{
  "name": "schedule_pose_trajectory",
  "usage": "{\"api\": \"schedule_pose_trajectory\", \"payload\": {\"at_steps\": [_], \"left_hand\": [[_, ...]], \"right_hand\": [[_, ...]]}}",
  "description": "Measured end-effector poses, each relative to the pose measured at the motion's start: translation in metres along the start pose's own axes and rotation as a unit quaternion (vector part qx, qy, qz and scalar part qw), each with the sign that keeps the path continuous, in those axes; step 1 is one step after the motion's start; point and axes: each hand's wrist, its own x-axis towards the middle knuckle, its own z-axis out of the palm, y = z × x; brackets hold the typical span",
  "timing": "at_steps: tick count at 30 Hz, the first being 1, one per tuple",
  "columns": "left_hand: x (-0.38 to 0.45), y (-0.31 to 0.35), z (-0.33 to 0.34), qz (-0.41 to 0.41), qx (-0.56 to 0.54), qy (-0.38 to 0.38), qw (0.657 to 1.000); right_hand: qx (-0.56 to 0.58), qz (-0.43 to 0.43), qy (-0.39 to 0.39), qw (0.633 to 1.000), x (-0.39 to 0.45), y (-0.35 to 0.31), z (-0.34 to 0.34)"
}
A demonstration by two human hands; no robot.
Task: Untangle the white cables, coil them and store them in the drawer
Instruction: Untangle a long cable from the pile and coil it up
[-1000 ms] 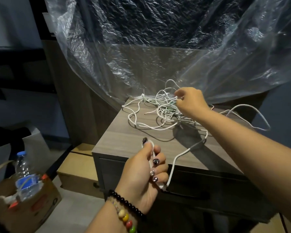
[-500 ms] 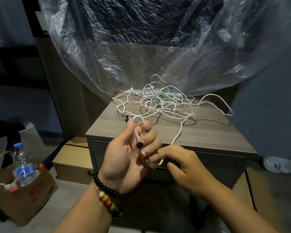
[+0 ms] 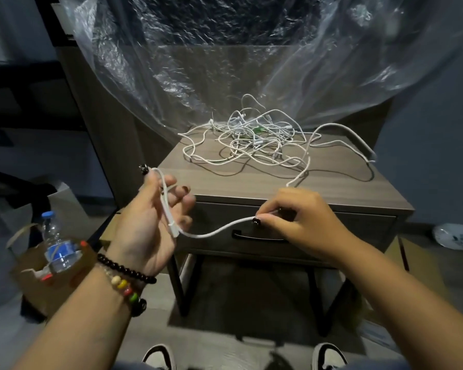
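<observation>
Since half a second ago the right hand (image 3: 302,222) has drawn away from the left hand (image 3: 155,217), and a slack run of cable (image 3: 214,232) now spans the gap between them. The left hand has opened out, palm up.

The cable's plug end lies along the left palm, long axis running from the thumb tip down toward the heel of the hand, its white connector (image 3: 173,228) pointing down and right. It loops over the thumb; the fingers are loosely curled about it, grip narrow but not tight. From the connector the cable sags, then rises rightward to the right hand, which pinches it between thumb and fingertips. Beyond that pinch it climbs up and back onto the table (image 3: 332,193) and joins the tangle (image 3: 251,140).

The tangle sits at the rear centre of the tabletop, one loop overhanging the right edge. The drawer (image 3: 358,231) below is closed, its handle (image 3: 251,235) just beneath the right hand.

No legible writing on cable or table. A bottle (image 3: 55,241) stands in a box (image 3: 51,284) at left; its blue label is unreadable.
</observation>
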Motion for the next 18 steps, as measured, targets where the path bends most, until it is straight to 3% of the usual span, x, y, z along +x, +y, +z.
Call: {"api": "schedule_pose_trajectory", "payload": {"at_steps": [4,10,18], "left_hand": [[0.008,-0.010,0.008,-0.040,0.025,0.002,0.999],[0.015,-0.028,0.022,-0.169,0.084,-0.074,0.979],[0.014,-0.050,0.033,-0.187,0.184,-0.072,0.962]], "right_hand": [[0.011,-0.043,0.001,0.999,0.011,0.000,0.003],[-0.044,-0.105,0.059,0.992,0.012,-0.001,-0.002],[-0.081,-0.117,0.092,0.986,0.008,0.002,0.000]]}}
